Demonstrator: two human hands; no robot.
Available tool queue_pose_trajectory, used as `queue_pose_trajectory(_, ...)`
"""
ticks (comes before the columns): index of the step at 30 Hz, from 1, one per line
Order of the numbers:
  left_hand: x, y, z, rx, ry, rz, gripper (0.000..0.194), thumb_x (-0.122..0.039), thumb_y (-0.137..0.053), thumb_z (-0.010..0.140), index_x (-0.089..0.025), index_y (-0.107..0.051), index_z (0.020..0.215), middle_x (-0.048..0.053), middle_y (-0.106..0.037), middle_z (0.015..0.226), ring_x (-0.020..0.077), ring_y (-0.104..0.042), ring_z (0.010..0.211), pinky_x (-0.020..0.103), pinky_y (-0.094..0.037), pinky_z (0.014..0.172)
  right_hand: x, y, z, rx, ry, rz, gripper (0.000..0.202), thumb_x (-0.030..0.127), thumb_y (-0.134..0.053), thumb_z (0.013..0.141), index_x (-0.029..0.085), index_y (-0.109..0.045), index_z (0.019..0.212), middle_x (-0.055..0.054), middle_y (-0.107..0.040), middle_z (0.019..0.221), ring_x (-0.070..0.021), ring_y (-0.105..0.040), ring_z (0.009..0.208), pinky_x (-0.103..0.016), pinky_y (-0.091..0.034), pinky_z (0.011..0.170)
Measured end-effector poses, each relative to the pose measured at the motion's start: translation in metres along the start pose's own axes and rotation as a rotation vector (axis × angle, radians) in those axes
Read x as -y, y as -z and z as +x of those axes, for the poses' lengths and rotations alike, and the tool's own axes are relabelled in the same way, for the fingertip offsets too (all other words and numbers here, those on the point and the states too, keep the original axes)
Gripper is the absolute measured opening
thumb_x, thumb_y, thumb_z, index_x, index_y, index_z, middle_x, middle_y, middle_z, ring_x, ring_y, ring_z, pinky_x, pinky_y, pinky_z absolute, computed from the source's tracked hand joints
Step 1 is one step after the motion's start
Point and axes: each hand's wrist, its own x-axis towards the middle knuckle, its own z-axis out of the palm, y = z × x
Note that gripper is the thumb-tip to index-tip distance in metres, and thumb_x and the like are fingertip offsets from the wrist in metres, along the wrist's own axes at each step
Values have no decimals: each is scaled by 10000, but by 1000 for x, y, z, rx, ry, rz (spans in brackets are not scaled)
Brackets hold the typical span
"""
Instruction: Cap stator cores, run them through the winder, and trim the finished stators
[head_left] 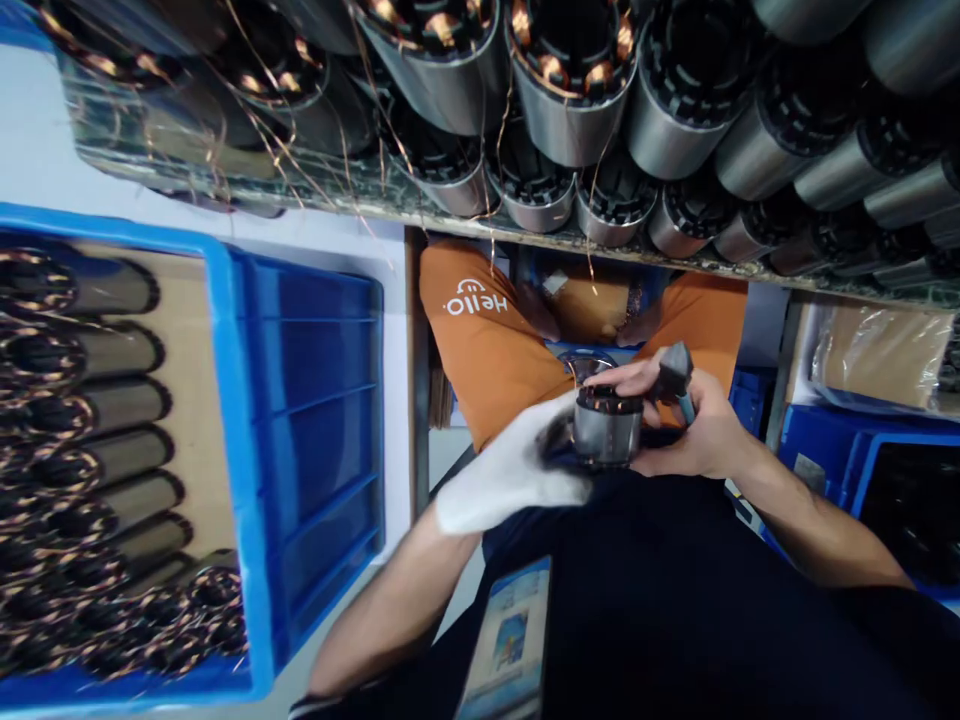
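My left hand (517, 465), in a white glove, is closed around the left side of a motor stator (609, 430), a grey metal cylinder with a black slotted top. The stator is held upright above my lap. My bare right hand (701, 430) grips a small tool (676, 370) with a dark, blocky head and a bluish handle; its exact kind is unclear. Fingers of the same hand reach across to the stator's top and right side. Just behind the stator, part of another dark ring shows near a thin copper wire.
Rows of stators (574, 120), some copper-wound, stand on the bench (360, 195) ahead, loose wires hanging over its edge. At left, a blue crate (240, 450) holds many wound stators. Another blue crate (862, 470) sits at right. A phone-like panel (510, 640) is at my front.
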Motion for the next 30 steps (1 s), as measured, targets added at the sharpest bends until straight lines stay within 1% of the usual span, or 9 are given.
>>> queue_pose_trajectory(1, 2, -4, 6, 92, 35, -150, 383, -290, -901, 741, -224, -763, 1093, 52, -804, 993, 331, -806, 1042, 445, -697, 912, 6, -1, 1, 26, 76, -33, 534, 406, -1042, 840, 256, -761, 1268, -109, -826, 1367, -262, -815, 1100, -418, -663, 1010)
queue_pose_trajectory(2, 3, -9, 12, 126, 51, -258, 354, -278, -925, 734, -219, -757, 1041, 43, -793, 942, 318, -808, 997, 421, -694, 865, 13, -2, 1, 52, 142, -81, 507, 410, -1017, 879, 262, -760, 1290, -114, -819, 1416, -287, -815, 1209, -442, -657, 1074)
queue_pose_trajectory(4, 0, -16, 21, 90, 28, -364, 355, -224, -951, 739, -217, -752, 1033, 42, -795, 974, 281, -803, 974, 365, -671, 826, 30, 2, 1, 80, 233, -254, 476, 374, -968, 939, 273, -758, 1354, -116, -786, 1495, -307, -771, 1364, -460, -628, 1168)
queue_pose_trajectory(6, -6, -17, 26, 0, -23, -360, 409, -168, -957, 734, -221, -750, 1082, 42, -787, 1062, 234, -785, 979, 314, -642, 829, 50, 11, -4, 96, 251, -496, 479, 272, -878, 990, 278, -743, 1450, -120, -741, 1527, -297, -741, 1393, -438, -629, 1163)
queue_pose_trajectory(9, -17, -12, 29, -80, -122, -202, 415, -131, -963, 708, -209, -740, 1050, 17, -743, 1038, 178, -740, 933, 266, -607, 834, 74, 29, -15, 188, 215, -793, 634, 121, -695, 982, 293, -681, 1592, -116, -705, 1421, -273, -741, 1250, -401, -656, 1005)
queue_pose_trajectory(13, -24, -6, 31, -94, -142, 23, 319, -174, -945, 750, -187, -717, 972, 8, -738, 957, 164, -711, 862, 269, -581, 814, 86, 41, -25, 276, 235, -1035, 732, 115, -640, 962, 294, -609, 1671, -124, -677, 1320, -321, -682, 1122, -490, -602, 918)
queue_pose_trajectory(19, -30, -11, 30, -89, -59, 83, 281, -241, -889, 781, -198, -666, 947, 2, -724, 919, 175, -693, 839, 300, -569, 805, 87, 41, -23, 276, 252, -1072, 744, 109, -645, 986, 352, -582, 1686, -99, -683, 1264, -324, -655, 1036, -499, -552, 894)
queue_pose_trajectory(24, -31, -14, 31, -80, -51, 145, 258, -243, -860, 790, -203, -654, 940, 0, -716, 903, 172, -685, 824, 296, -551, 778, 87, 42, -24, 285, 273, -1105, 729, 127, -635, 1008, 328, -559, 1704, -95, -695, 1229, -300, -641, 993, -477, -554, 877)
queue_pose_trajectory(30, -26, -16, 35, -98, -71, 153, 247, -231, -844, 794, -198, -670, 965, -1, -721, 939, 160, -691, 835, 277, -547, 771, 86, 42, -30, 283, 239, -1160, 622, 236, -639, 1084, 318, -600, 1699, 2, -623, 910, -199, -596, 718, -353, -484, 655)
